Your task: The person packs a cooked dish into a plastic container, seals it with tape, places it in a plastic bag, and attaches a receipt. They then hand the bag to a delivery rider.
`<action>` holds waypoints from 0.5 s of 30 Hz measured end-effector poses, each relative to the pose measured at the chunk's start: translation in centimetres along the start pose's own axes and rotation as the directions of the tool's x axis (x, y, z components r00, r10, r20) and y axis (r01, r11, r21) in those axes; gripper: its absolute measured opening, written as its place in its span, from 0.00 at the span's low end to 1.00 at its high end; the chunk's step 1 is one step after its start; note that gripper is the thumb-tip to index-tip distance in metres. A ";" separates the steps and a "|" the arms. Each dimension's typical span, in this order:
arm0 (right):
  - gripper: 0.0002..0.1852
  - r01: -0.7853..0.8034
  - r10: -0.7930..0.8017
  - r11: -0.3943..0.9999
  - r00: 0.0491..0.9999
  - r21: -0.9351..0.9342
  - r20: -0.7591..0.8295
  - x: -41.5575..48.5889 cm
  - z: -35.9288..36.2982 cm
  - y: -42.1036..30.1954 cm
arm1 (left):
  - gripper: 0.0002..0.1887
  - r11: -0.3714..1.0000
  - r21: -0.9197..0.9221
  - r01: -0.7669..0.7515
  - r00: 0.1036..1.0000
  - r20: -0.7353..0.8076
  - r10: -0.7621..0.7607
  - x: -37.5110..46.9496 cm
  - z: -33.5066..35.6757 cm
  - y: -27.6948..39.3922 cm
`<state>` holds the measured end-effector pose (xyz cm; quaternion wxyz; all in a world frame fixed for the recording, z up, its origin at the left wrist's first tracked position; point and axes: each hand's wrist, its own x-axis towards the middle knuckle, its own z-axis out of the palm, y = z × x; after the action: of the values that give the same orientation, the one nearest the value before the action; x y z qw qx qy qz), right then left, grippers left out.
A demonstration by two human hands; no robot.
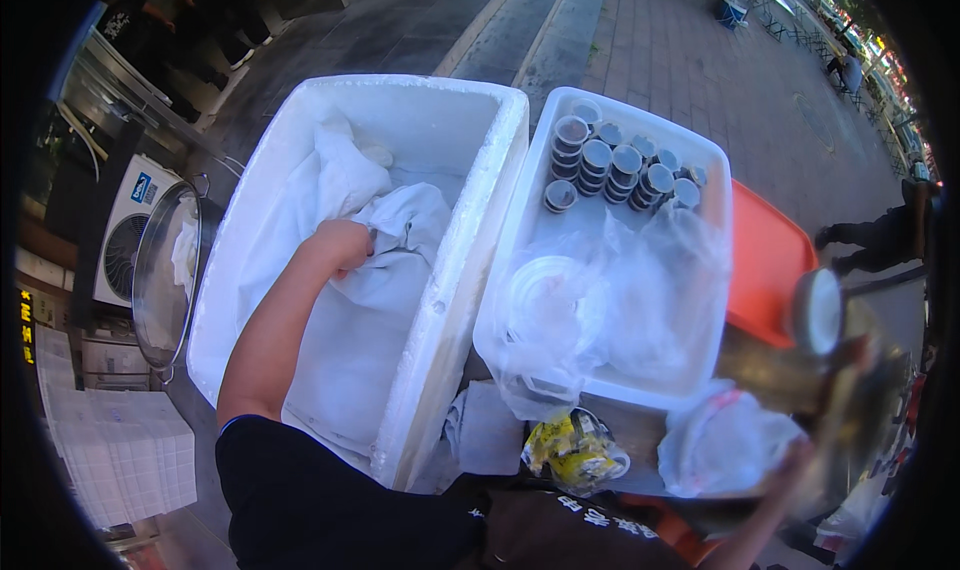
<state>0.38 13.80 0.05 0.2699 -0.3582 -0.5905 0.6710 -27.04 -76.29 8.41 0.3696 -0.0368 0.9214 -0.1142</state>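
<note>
My left hand (pixel 343 247) grips a fold of white cloth (pixel 409 217) inside a white foam box (pixel 504 157). The cloth lies bunched toward the far end and spreads flatter near me. On the far right, my right hand (pixel 793 456) is blurred beside a white bundle in a clear plastic bag (pixel 727 442). A tan, stick-like shape (pixel 834 397) rises past this hand, also blurred; whether I hold it cannot be told. What lies under the cloth is hidden.
Right of the box, a white plastic tub (pixel 486 322) holds stacked lidded cups (pixel 596 157) and bagged round lids (pixel 555 300). Nearby are a yellow plastic packet (pixel 574 450), a folded grey cloth (pixel 487 427), an orange tray (pixel 769 255) and a round metal pan (pixel 142 300). People stand farther off.
</note>
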 end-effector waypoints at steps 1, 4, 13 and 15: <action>0.07 -0.014 0.014 1.000 1.000 0.019 -0.011 0.2 -0.3 0.3 | 0.16 0.999 -0.042 -0.008 0.998 -0.070 0.005 -0.1 -0.1 -0.4; 0.08 -0.010 0.008 0.999 0.999 0.043 0.035 0.2 -0.6 0.8 | 0.15 0.912 -0.409 -0.026 0.898 -0.412 -0.158 4.0 -1.8 -0.2; 0.09 0.006 -0.007 0.998 1.000 0.058 0.017 -3.0 0.0 -1.1 | 0.27 0.880 -0.255 0.401 0.701 -0.532 -0.474 19.8 -1.4 -2.0; 0.09 -0.006 0.006 0.999 1.000 0.041 0.012 -3.4 0.1 -1.4 | 0.31 0.896 -0.148 0.418 0.772 -0.462 -0.437 20.0 0.1 -3.3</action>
<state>2.22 11.26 1.95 0.2717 -0.3502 -0.5771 0.6860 -41.50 -82.50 -4.28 0.0908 -0.2221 0.9532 -0.1838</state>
